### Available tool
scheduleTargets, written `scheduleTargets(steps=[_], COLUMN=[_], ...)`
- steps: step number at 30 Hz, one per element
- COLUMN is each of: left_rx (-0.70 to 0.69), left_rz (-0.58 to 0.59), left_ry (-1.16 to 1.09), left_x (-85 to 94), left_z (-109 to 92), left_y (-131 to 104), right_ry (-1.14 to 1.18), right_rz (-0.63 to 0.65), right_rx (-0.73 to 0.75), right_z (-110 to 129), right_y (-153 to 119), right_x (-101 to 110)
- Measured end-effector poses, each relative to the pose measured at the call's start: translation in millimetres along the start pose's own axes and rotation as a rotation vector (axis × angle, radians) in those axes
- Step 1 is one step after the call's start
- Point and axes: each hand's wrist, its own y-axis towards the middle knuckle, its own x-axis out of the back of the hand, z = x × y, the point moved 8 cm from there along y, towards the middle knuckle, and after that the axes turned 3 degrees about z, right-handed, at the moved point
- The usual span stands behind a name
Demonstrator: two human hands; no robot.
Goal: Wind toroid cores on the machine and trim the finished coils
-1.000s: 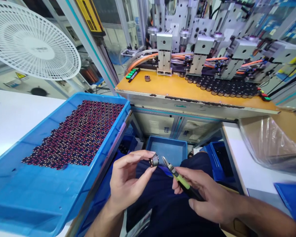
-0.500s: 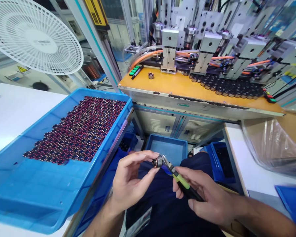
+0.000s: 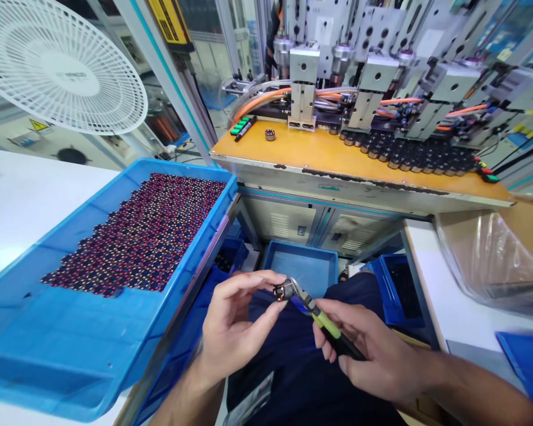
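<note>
Between thumb and fingertips, my left hand point(image 3: 237, 322) pinches a small motor stator point(image 3: 283, 291), a dark ring with copper windings. My right hand point(image 3: 368, 343) is wrapped round the green and black handles of a pair of pliers point(image 3: 325, 325). The bent metal tip of the pliers meets the right side of the stator; whether it grips a wire there is too small to tell. Both hands are held above my lap.
On the left, a large blue tray point(image 3: 128, 355) holds rows of stators point(image 3: 146, 236). A machine point(image 3: 304, 89) with an orange bench point(image 3: 288, 151) stands ahead, bearing more stators point(image 3: 408, 155) and one single stator point(image 3: 270, 135). A blue bin point(image 3: 300, 260) sits below. A white fan point(image 3: 71, 77) is at left.
The camera view has shifted very slightly. Both hands keep their grip, and the pliers' tip stays at the stator with hardly any movement.
</note>
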Motion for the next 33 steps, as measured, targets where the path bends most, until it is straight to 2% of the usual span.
scheduleTargets(steps=[7, 11, 13, 17, 19, 24, 29, 33], left_rx=[0.047, 0.163, 0.256, 0.463, 0.555, 0.645, 0.665, 0.691], left_rz=[-0.011, -0.072, -0.095, -0.132, -0.200, -0.329, -0.318, -0.357], left_ry=[0.007, -0.045, -0.229, -0.784, -0.912, -0.936, -0.952, -0.867], left_x=[-1.9, 2.5, 4.0, -1.1, -0.1, 7.8, 6.7, 12.5], left_z=[4.3, 12.4, 20.5, 37.8, 45.7, 56.0, 58.1, 65.9], left_y=[-0.2, -0.7, 0.4, 1.1, -2.2, -11.5, -14.5, -24.6], right_ry=[-0.088, -0.135, -0.106, 0.018, 0.067, 0.114, 0.142, 0.176], right_rz=[-0.068, -0.164, -0.176, -0.180, -0.181, -0.178, -0.206, -0.286], right_rx=[-0.136, -0.131, -0.092, -0.073, -0.101, -0.195, -0.212, -0.187], right_z=[-19.3, -20.1, -16.5, -18.3, -24.8, -38.3, -39.6, -61.6], right_y=[-2.8, -1.5, 0.1, -0.2, -1.4, -1.0, 2.5, 1.0], right_x=[5.5, 11.2, 11.3, 11.2, 10.8, 6.2, 3.6, 0.1])
